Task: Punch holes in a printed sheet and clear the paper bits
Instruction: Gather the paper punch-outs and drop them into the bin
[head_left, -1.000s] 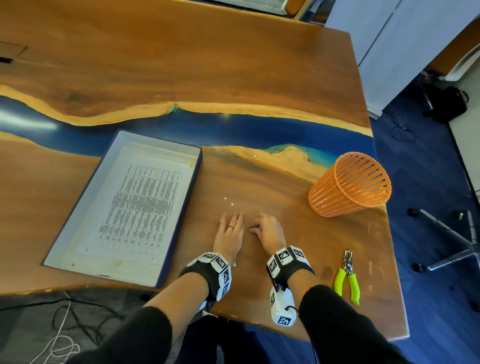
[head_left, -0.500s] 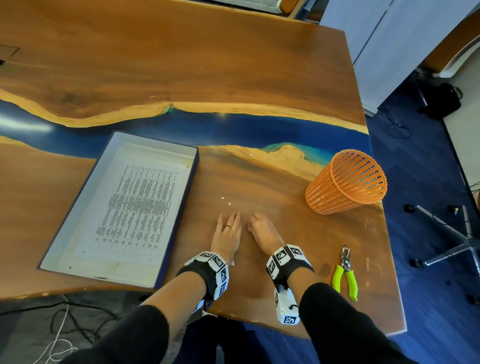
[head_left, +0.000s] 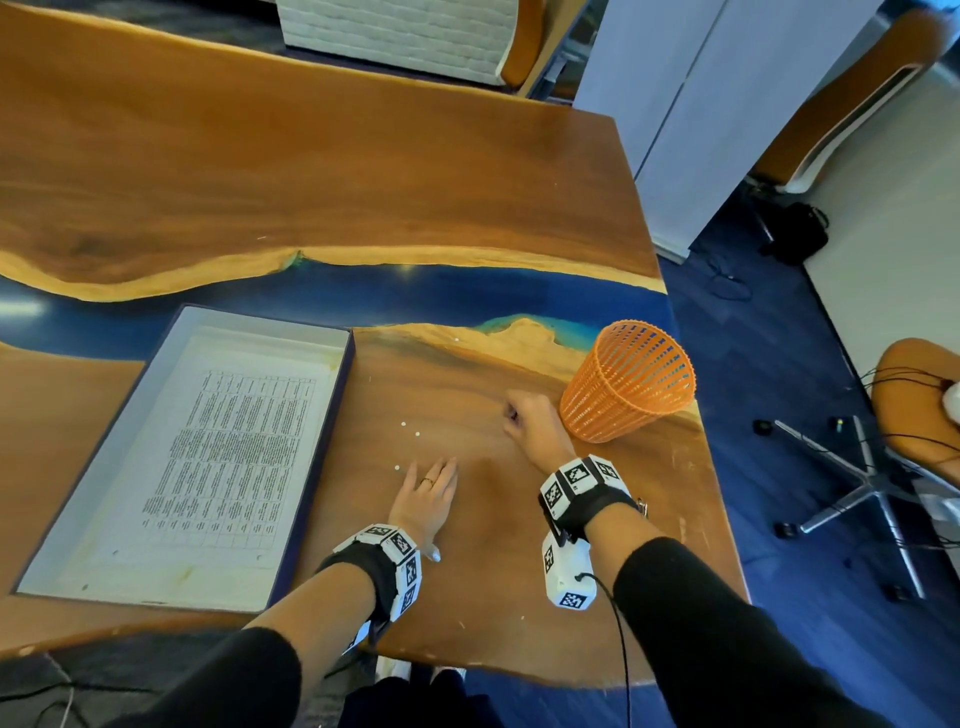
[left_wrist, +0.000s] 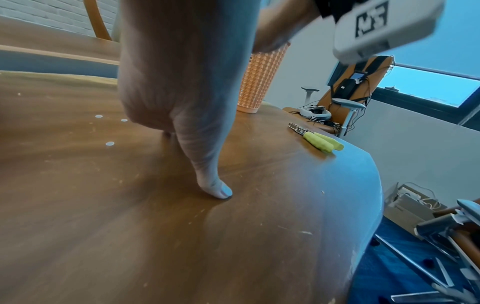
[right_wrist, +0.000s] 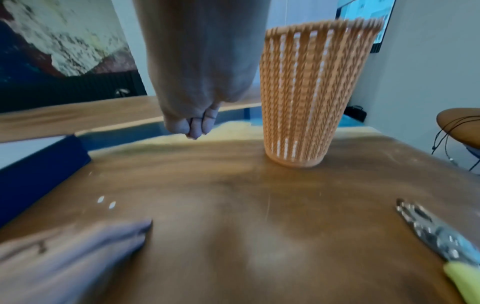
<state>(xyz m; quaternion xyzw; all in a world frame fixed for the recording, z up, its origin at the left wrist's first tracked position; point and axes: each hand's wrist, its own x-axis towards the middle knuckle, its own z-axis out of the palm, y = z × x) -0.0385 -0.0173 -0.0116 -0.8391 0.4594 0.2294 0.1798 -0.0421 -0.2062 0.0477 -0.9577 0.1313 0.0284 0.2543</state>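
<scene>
On the wooden table (head_left: 467, 208), the printed sheet (head_left: 228, 447) lies in its tray (head_left: 67, 525), far across from the orange basket (head_left: 628, 384); the right hand (head_left: 530, 421), fingertips pinched together, whether on a chad cannot be told, hangs just beside the basket, while the flat, open left hand (head_left: 423, 496) rests farther off, nearest the remaining paper bits (head_left: 409, 428)

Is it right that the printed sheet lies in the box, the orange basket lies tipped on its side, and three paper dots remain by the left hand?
Not quite: the orange basket stands upright on the table, as the right wrist view shows. The rest holds.
</scene>
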